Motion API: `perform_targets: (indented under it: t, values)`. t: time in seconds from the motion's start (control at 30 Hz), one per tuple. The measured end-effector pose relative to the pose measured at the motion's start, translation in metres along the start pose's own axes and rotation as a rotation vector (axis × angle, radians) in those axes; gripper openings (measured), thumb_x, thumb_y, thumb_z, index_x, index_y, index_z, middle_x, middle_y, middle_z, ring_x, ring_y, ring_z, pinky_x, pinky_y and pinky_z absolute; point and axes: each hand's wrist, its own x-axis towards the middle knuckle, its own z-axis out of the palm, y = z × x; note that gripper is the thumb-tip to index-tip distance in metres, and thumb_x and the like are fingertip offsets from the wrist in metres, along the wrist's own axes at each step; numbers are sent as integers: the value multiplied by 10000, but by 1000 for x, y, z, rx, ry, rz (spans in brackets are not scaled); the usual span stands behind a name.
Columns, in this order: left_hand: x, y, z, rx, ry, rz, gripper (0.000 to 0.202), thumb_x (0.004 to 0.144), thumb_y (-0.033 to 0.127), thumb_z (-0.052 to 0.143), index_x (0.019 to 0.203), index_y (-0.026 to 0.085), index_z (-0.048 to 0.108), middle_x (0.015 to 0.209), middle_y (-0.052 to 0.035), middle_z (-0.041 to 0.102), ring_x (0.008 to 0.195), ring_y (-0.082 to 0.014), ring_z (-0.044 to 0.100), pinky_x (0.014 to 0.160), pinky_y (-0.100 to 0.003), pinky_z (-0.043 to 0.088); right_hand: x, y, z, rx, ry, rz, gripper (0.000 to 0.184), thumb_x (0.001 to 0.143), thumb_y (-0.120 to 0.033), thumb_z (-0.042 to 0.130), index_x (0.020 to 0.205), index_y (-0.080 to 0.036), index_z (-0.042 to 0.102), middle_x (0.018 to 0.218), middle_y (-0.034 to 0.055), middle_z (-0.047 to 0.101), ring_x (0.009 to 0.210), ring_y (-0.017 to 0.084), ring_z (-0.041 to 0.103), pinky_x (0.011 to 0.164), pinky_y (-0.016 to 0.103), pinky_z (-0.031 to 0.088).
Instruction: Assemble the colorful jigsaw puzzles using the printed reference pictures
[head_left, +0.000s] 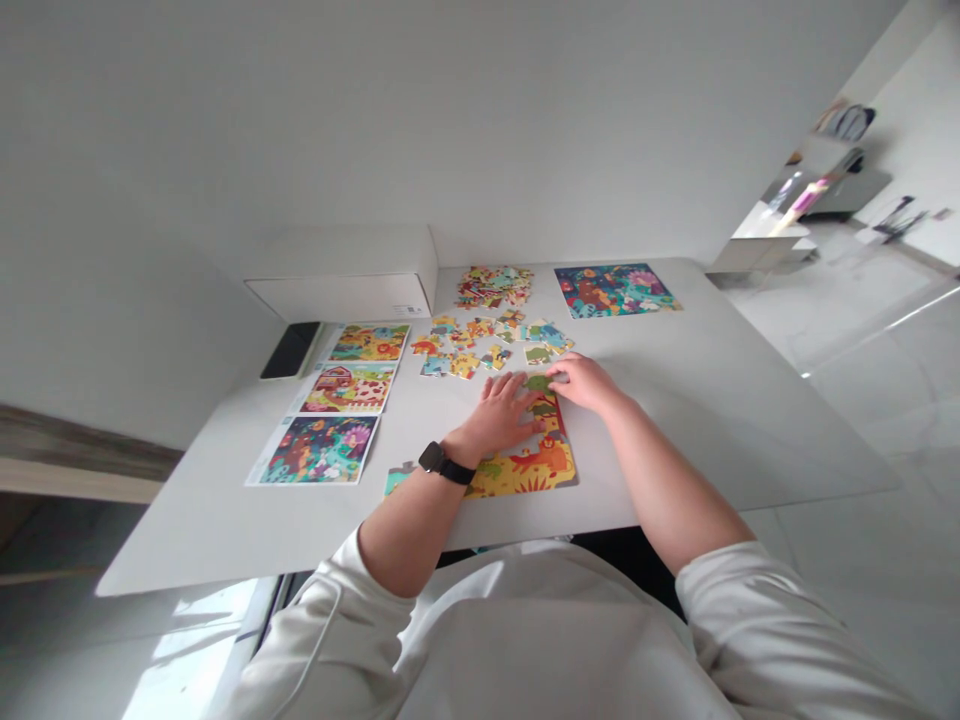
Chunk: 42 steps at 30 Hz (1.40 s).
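Note:
A partly joined jigsaw puzzle (551,460) with a lion on yellow lies near the front edge of the table. Over its left side, my left hand (499,415) rests with fingers spread, its fingertips near a green puzzle piece (537,384) at the top. My right hand (586,384) pinches that green piece at its right edge, thumb and fingers close together. Just beyond it lies another green-topped loose piece (537,355). Part of the puzzle is hidden under my left hand and wrist. A pale blue piece (397,477) shows left of my forearm.
Several loose pieces (463,365) are spread beyond my hands, with a piled heap (495,287) behind them. A finished dark blue puzzle (616,290) lies at the back right. Leftward are a picture sheet (341,390), a phone (292,350) and a white box (337,297) against the wall.

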Motion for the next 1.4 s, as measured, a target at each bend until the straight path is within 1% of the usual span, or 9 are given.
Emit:
perform_targets:
  t: [0.2,0.33,0.47,0.6,0.77,0.93,1.07,1.23,1.4]
  values:
    - [1,1,-2,-21,34,14,560,1005,545,713,1513,314,664,1760,-110,435,1652,-421,333,1373,-702,213,-1,-1,-1,-57,-49,-44,251,907,-186,831,1153,-226,861,1236,106,752,1000,219,734,959,336,576]
    - [2,-1,-14,-60,137,33,566,1006,473,741,1518,258,630,1710,-151,506,1614,-402,415,1354,-701,260,0,0,0,-82,-48,-61,241,907,-201,839,1144,-232,864,1233,108,758,1052,239,739,976,349,578]
    - [1,-6,-44,-175,254,69,439,1000,401,763,1397,229,692,1472,-140,705,1392,-323,645,1223,-542,488,0,-1,0,-77,-35,-76,202,922,-223,834,1117,-262,869,1216,83,774,1026,229,744,992,362,591]
    - [-13,-6,-80,-292,163,66,261,1007,346,746,1245,238,749,1153,-50,810,981,-204,760,914,-341,586,-3,-8,-10,-52,-26,-77,292,921,-236,830,1211,-262,852,1291,101,760,1044,239,747,1014,385,603]
    - [-55,-13,-107,-69,18,-33,257,958,436,805,1120,241,767,1002,-32,792,876,-216,725,777,-314,496,-7,-19,-32,-29,-12,-216,397,939,-292,811,1336,-279,811,1360,113,740,1236,295,718,1153,457,555]
    - [-111,-29,-100,55,-214,-185,351,943,580,789,1072,258,734,870,-20,759,752,-224,687,663,-308,396,-18,-26,-33,-132,-185,-320,648,883,-475,878,1486,-298,720,1534,139,659,1399,362,641,1221,511,507]
    - [-140,-38,-82,66,-275,-223,332,927,587,791,1014,274,721,858,-21,759,757,-231,696,644,-303,369,-34,-30,-16,-213,-312,-317,964,791,-629,914,1626,-276,585,1683,181,529,1502,423,561,1244,526,481]
    - [-149,-39,-73,11,-243,-252,312,919,578,793,965,281,711,849,-9,755,760,-224,710,627,-305,373,-50,-34,3,-270,-390,-299,1123,737,-690,916,1686,-253,503,1762,220,415,1600,471,436,1292,561,413]
    - [-145,-38,-72,-14,-230,-253,302,922,564,789,967,274,717,859,-12,761,758,-219,709,628,-301,370,-53,-31,4,-290,-388,-276,1147,732,-710,908,1699,-265,483,1782,209,389,1621,480,399,1311,591,370]
